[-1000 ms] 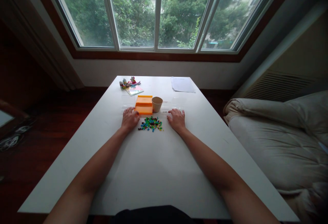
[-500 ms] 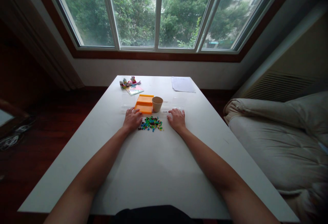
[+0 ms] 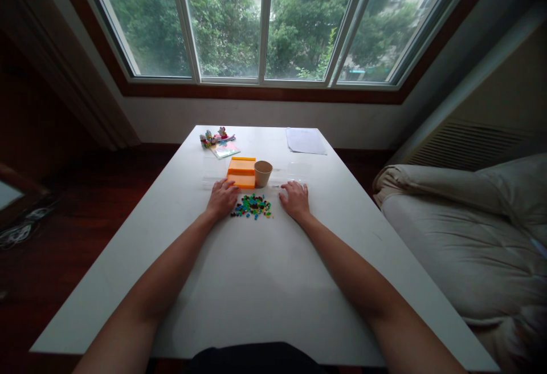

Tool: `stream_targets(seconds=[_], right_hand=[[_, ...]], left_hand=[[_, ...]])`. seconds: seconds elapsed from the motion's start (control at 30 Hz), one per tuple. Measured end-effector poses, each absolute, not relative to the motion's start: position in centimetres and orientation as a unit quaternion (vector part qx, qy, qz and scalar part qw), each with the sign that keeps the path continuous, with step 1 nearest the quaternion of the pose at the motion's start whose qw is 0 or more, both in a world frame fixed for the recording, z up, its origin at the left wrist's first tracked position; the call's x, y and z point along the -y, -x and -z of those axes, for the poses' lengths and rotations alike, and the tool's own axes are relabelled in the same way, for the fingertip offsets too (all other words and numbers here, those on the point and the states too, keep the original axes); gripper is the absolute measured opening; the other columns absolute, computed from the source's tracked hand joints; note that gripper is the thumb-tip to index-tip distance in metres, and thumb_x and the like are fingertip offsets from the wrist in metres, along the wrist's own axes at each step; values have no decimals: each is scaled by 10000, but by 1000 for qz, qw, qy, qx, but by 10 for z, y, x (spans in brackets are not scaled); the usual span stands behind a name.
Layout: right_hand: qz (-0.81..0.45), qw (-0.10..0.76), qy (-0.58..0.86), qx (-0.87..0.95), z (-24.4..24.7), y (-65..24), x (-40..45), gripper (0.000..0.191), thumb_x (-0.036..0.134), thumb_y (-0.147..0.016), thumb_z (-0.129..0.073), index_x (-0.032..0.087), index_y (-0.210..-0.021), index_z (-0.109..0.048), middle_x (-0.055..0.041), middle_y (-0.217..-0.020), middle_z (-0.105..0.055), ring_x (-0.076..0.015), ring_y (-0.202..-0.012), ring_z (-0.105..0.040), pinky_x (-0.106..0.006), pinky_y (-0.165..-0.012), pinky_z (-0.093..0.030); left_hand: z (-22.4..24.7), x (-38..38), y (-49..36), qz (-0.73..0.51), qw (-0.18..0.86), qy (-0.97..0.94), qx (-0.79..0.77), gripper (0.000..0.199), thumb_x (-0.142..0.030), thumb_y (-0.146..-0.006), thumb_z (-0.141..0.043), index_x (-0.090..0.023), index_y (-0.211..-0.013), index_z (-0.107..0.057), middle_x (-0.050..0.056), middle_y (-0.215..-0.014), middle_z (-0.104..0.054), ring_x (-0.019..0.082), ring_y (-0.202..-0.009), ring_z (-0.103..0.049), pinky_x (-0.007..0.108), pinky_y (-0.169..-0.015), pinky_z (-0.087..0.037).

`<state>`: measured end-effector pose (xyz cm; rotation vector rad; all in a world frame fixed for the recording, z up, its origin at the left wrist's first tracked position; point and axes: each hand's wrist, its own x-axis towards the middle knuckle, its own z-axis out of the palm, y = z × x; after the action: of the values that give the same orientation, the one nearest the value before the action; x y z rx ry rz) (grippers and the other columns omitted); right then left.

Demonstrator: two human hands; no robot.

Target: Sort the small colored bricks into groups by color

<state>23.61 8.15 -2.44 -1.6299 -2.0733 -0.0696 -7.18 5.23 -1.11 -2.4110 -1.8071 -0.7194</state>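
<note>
My left hand (image 3: 221, 198) rests palm down on the white table (image 3: 256, 283), fingers apart, its fingertips by the near left corner of an orange plastic tray (image 3: 241, 172). On the other side my right hand (image 3: 296, 198) lies flat with spread fingers, holding nothing. Between the hands is a loose pile of small green, blue, yellow and dark pieces (image 3: 253, 206), too small to name exactly. A brown paper cup (image 3: 263, 174) stands upright at the tray's right side. Clear plastic sheets or trays (image 3: 294, 172) lie just beyond my fingertips, their shape hard to make out.
At the far left of the table are small colourful figures (image 3: 213, 138) and a pastel packet or card (image 3: 226, 149). White paper sheets (image 3: 305, 141) lie at the far right. Beyond stands a window (image 3: 260, 26); a beige sofa (image 3: 461, 220) is to the right.
</note>
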Motion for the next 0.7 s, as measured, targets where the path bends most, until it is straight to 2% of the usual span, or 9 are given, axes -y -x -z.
stream_targets(seconds=[0.2,0.43,0.7], right_hand=[[38,255,599,758,20,-236,-79,310,348,-928,-533,220,-1185,-649,-119,-1348,-570,-296,-1330,-404,-523,-1172,-142],[41,281,618,733,14,-235,-75,278,328,-933,-529,225,-1147,-673,-116,-1309,-568,-299,-1227,-450,-434,-1011,-356],[34,282,607,743,15,-235,-76,288,324,-922,-546,218,-1154,-680,-121,-1284,-566,-299,-1211,-455,-422,-1013,-380]], left_hand=[[6,-51,76,292,45,724,624,287,-289,-907,-529,-239,-1146,-677,81,-1359,-572,295,-1321,-446,506,-1169,-301],[13,-58,86,314,41,671,670,365,-289,-886,-536,-217,-1235,-618,104,-1267,-614,298,-1223,-508,482,-1103,-373],[17,-60,85,312,26,709,632,386,-270,-888,-525,-198,-1258,-607,103,-1271,-603,284,-1241,-489,446,-1144,-362]])
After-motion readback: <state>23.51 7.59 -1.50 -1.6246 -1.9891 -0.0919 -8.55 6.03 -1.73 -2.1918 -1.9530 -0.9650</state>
